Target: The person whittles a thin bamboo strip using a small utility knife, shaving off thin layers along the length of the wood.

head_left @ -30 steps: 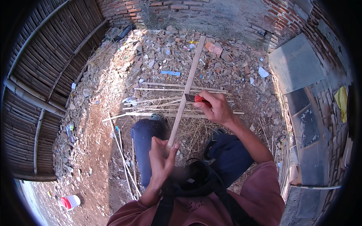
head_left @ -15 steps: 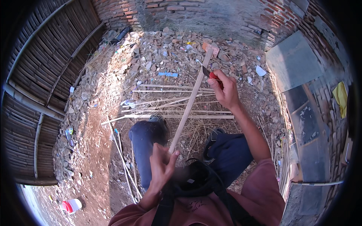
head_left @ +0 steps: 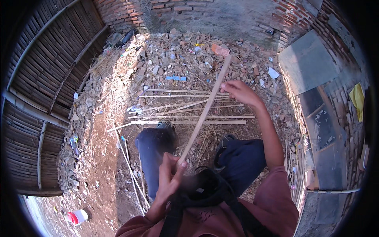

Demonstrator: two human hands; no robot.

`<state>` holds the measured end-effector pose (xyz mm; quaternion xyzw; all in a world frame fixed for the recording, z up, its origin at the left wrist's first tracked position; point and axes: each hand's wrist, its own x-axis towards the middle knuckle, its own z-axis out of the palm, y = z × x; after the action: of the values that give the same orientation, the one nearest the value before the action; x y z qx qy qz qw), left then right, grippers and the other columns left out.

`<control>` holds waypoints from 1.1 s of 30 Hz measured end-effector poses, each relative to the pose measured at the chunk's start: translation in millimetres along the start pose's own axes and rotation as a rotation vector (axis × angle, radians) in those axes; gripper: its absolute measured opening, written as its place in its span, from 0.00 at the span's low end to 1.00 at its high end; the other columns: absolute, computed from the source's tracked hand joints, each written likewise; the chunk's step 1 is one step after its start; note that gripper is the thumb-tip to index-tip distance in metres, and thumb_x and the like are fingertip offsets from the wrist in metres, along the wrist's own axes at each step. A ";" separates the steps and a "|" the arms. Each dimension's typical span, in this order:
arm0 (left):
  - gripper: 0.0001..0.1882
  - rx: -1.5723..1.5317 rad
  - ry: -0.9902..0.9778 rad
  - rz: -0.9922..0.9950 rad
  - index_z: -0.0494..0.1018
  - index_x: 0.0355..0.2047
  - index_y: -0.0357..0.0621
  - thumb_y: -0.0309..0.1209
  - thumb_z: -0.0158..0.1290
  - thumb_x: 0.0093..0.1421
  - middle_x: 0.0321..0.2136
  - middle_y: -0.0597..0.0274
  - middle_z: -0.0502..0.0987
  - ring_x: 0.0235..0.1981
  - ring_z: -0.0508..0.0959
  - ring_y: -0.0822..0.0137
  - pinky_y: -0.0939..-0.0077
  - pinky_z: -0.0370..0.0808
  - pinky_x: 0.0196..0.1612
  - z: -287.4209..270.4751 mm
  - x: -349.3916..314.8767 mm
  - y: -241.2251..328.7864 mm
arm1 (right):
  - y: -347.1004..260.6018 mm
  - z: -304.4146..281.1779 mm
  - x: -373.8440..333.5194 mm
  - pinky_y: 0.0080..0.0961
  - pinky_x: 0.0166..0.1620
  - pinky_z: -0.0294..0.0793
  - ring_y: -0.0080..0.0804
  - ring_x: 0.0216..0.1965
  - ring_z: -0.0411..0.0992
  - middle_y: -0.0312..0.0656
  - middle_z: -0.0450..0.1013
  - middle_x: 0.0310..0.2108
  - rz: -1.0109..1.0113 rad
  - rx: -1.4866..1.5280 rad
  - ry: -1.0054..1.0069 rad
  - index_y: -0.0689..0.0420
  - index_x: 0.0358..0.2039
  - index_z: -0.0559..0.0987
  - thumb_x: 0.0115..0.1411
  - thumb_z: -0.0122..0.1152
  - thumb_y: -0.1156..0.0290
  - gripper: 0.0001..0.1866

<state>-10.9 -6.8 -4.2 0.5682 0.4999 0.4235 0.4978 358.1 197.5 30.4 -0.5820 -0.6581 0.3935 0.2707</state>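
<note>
I sit on the ground with my knees in dark trousers (head_left: 152, 148) apart. My left hand (head_left: 170, 177) grips the near end of a long thin bamboo strip (head_left: 205, 108), which slants up and away to the right. My right hand (head_left: 240, 91) is closed at the strip's far part, its fingers against the strip's right side. The red-handled knife seen in it before is hidden in the fist. Several split bamboo strips (head_left: 189, 121) lie crosswise on the ground under the held one.
Brick rubble and litter (head_left: 173, 59) cover the ground up to a brick wall (head_left: 205, 12). A bamboo fence (head_left: 43, 79) curves along the left. Grey slabs (head_left: 308, 63) and a yellow cloth (head_left: 357, 96) stand on the right. A red-and-white container (head_left: 77, 216) lies lower left.
My right hand has slid up the strip, away from me, and the knife's red handle no longer shows. My left hand still holds the near end.
</note>
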 end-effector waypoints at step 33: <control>0.24 -0.452 -0.170 -0.016 0.67 0.59 0.41 0.21 0.64 0.66 0.31 0.73 0.71 0.30 0.67 0.83 0.86 0.67 0.35 4.0 46.7 32.5 | -85.4 104.9 -81.1 0.35 0.37 0.83 0.42 0.34 0.84 0.44 0.83 0.37 -0.669 -0.106 0.103 0.57 0.48 0.81 0.68 0.65 0.65 0.13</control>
<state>4.4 38.6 26.6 0.4721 0.3532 0.4713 0.6559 239.6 95.7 52.8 -0.3662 -0.8175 0.2183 0.3872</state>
